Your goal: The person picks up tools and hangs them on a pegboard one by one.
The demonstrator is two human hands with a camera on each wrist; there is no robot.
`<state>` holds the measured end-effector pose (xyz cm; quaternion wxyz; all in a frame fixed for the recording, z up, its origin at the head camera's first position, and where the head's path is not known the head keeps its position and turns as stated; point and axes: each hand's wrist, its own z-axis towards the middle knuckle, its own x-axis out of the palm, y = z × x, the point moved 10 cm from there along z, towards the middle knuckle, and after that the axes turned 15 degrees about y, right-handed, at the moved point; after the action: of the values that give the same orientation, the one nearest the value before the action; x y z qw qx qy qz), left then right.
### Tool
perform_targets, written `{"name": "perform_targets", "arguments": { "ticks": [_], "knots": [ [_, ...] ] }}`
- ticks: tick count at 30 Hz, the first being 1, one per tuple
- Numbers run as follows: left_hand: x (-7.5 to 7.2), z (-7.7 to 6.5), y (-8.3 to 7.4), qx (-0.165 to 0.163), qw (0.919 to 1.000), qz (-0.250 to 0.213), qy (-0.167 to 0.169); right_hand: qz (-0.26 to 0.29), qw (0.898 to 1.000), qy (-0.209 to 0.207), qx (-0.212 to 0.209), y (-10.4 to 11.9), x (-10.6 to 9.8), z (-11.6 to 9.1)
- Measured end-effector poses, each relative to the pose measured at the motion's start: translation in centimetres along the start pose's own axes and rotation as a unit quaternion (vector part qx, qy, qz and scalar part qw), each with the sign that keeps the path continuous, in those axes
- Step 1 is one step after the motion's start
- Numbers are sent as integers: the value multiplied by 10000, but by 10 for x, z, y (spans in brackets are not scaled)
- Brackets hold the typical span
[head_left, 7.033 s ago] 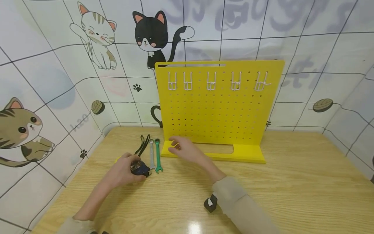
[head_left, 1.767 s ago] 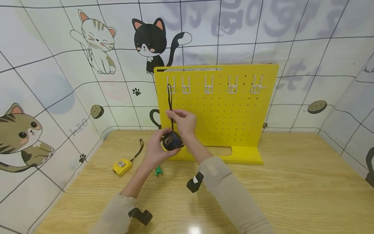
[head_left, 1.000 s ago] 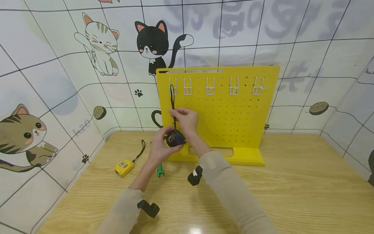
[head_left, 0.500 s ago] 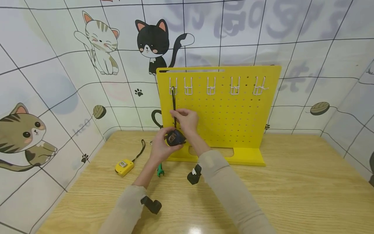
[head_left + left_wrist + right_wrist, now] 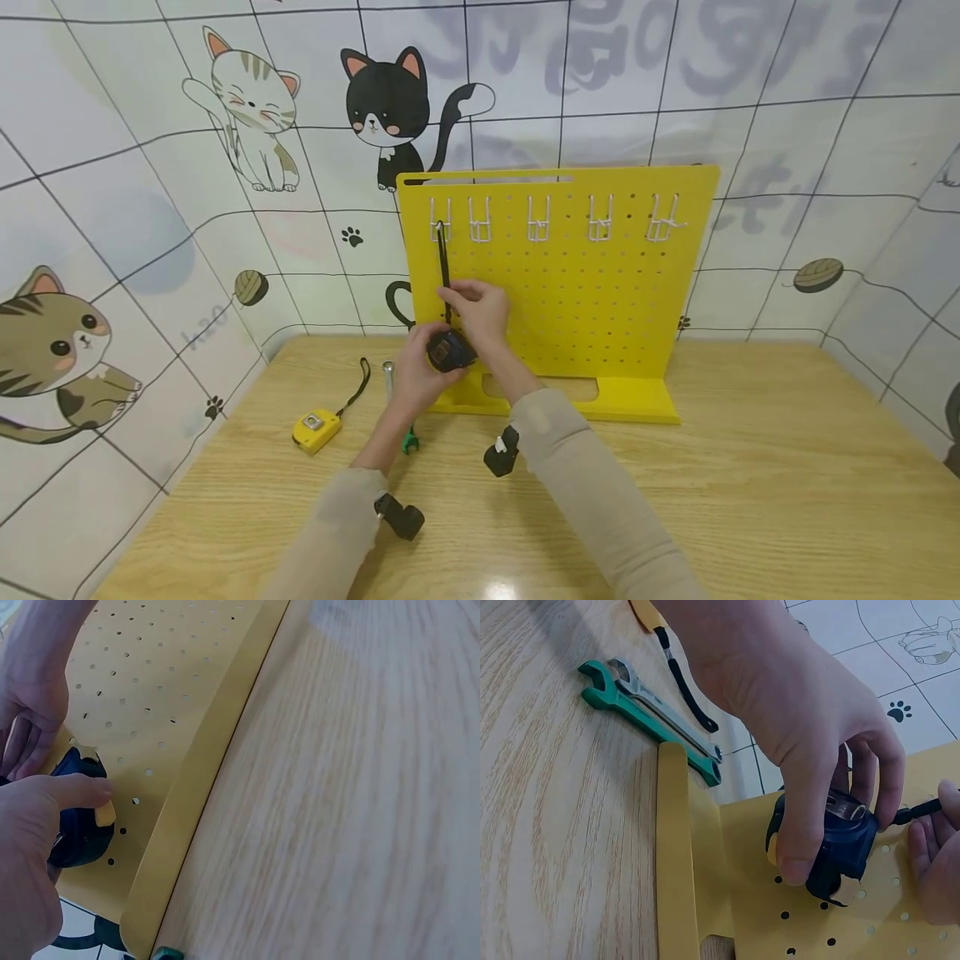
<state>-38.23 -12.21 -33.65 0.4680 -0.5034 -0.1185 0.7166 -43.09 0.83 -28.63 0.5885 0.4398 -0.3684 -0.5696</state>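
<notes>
Cat-printed walls (image 5: 780,133) rose behind the wooden table (image 5: 750,500), and toward its back stood the yellow pegboard (image 5: 570,292). Before the board's lower left part, my left hand (image 5: 416,373) held the dark blue tape measure (image 5: 450,352), thumb and fingers curled around the case. My right hand (image 5: 482,315) was narrowed to a pinch above it. Left on the table lay the yellow tape measure (image 5: 317,430); between it and the pegboard lay the silver wrench (image 5: 667,714) and the green wrench (image 5: 654,727), side by side.

Between my right thumb and finger ran the black strap (image 5: 445,260), nearly upright, its top end overlapping the leftmost hook (image 5: 450,212). Whether it had passed over the tip I could not tell. Doing this well, I judged, meant carrying the weight in my left hand, keeping the loop spread, seating it fully, then easing the load on gently; caught only at the tip, it would probably slip.
</notes>
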Motion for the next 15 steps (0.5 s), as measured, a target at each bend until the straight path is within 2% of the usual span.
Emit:
{"name": "perform_targets", "arguments": {
  "ticks": [6, 15],
  "knots": [
    [5, 2, 0, 131, 9999, -104, 14, -26, 10000, 4, -46, -3, -1, 0],
    [6, 3, 0, 289, 9995, -100, -61, 93, 9996, 229, -119, -9, -3, -1]
  ]
}}
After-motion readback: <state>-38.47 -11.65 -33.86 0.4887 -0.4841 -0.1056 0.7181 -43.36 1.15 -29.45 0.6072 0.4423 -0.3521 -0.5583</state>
